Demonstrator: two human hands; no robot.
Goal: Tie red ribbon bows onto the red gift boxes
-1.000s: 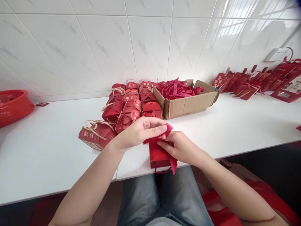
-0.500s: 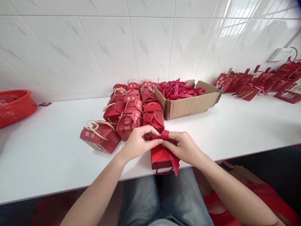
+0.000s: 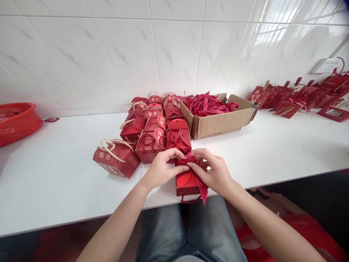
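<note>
A small red gift box (image 3: 187, 182) lies near the table's front edge, its dark red cord handle (image 3: 191, 201) hanging toward me. Across its top runs a crimson ribbon (image 3: 202, 189), looped into a bow, with one tail trailing over the front. My left hand (image 3: 166, 167) pinches the bow's left loop between thumb and fingers. From the right, my right hand (image 3: 212, 169) has thumb and fingers closed on the ribbon at the knot. The fingers partly cover the bow and the box's far end.
Behind my hands stand several red gift boxes (image 3: 152, 123) in rows, one with a gold cord handle (image 3: 117, 156) at their left. A cardboard box (image 3: 223, 122) holds crimson ribbons (image 3: 205, 103). A red basin (image 3: 20, 123) sits far left; red gift bags (image 3: 289, 107) line the right.
My right hand has shifted its grip, its fingers now higher and more bent over the knot. The bow's left loop shows more clearly; the box stays in place.
</note>
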